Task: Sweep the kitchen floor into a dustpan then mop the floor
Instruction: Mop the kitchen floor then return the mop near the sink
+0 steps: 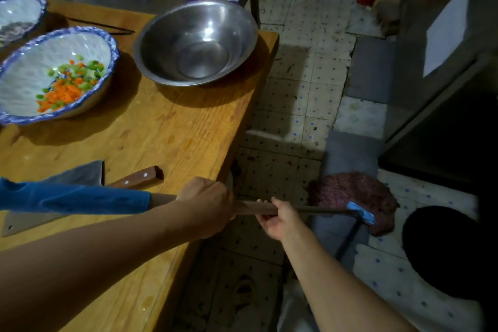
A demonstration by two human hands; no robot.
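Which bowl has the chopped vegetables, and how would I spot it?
Start at the wooden table. Near its left edge sits the bowl, white with a blue rim, holding diced orange and green bits. The steel bowl to its right is empty, and the second blue-rimmed bowl lies farther back.

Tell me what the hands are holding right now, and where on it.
Both grip the mop handle: left hand at its upper end, right hand just below; the mop head rests on the floor.
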